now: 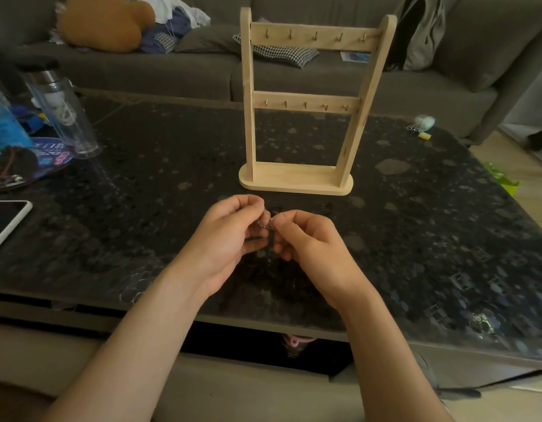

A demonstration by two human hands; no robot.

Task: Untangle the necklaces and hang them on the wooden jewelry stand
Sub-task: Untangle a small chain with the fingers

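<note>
Silvery necklaces (266, 222) bunched, left hand (230, 237), right hand (314, 240) pinching

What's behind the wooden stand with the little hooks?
A grey sofa with a checked cushion shows through the wooden stand. Its posts and bars cover parts of both.

Dim, soft indoor light; brighter at the right edge of the frame; wide-angle bending at edges; slight blur overall.
</note>
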